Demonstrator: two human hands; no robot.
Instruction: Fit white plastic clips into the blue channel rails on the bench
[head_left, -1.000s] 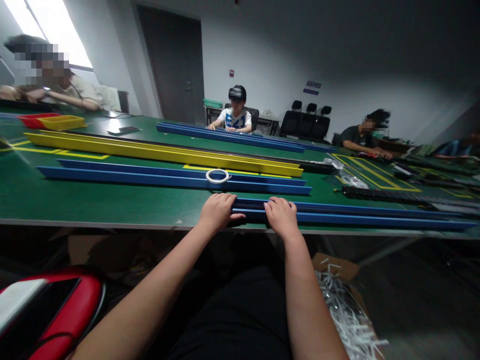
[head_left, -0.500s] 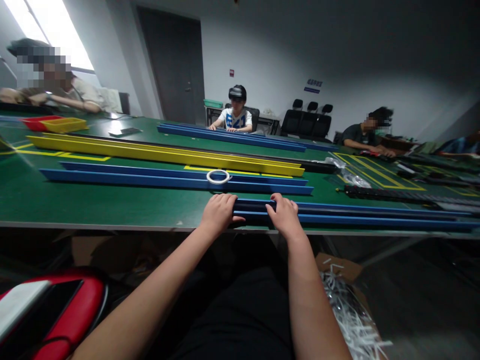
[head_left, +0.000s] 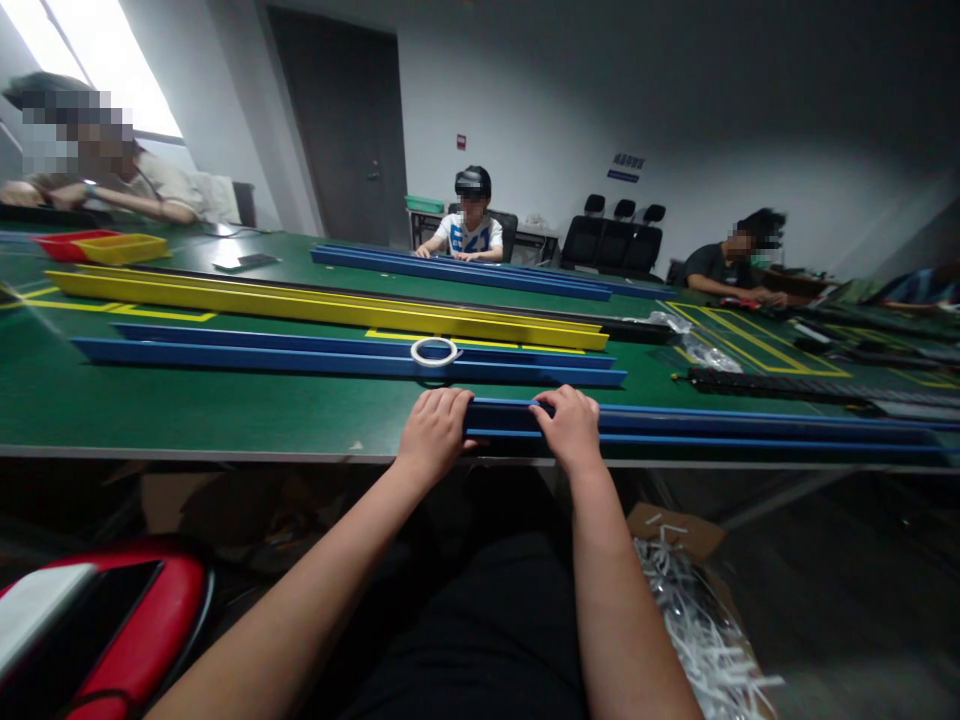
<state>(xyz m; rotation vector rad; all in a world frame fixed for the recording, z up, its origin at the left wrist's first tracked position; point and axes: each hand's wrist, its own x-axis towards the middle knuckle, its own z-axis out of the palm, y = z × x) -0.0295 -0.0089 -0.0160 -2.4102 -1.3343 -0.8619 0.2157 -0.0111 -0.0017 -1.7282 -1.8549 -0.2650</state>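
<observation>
Along the near edge of the table lies a long blue channel [head_left: 720,440] with a dark inner face, reaching far to the right. My left hand [head_left: 435,430] is closed around its left end, fingers over the far side and the thumb mostly hidden beneath. A short way to the right, my right hand [head_left: 570,425] grips the same channel, with its fingertips curled at the upper edge. Just beyond, a white ring like a roll of tape [head_left: 434,351] rests on a pair of blue rails [head_left: 247,358].
Yellow rails [head_left: 330,304] and more blue rails [head_left: 450,272] lie farther back on the green table [head_left: 187,415]. Red and yellow trays [head_left: 124,247] stand at the left. Several people sit around the table. A box of white strips [head_left: 694,610] and a red stool [head_left: 169,610] are below.
The channel has rolled slightly in my hands, so its inner face shows more broadly. My left thumb has slipped lower and is more hidden. The view has shifted slightly.
</observation>
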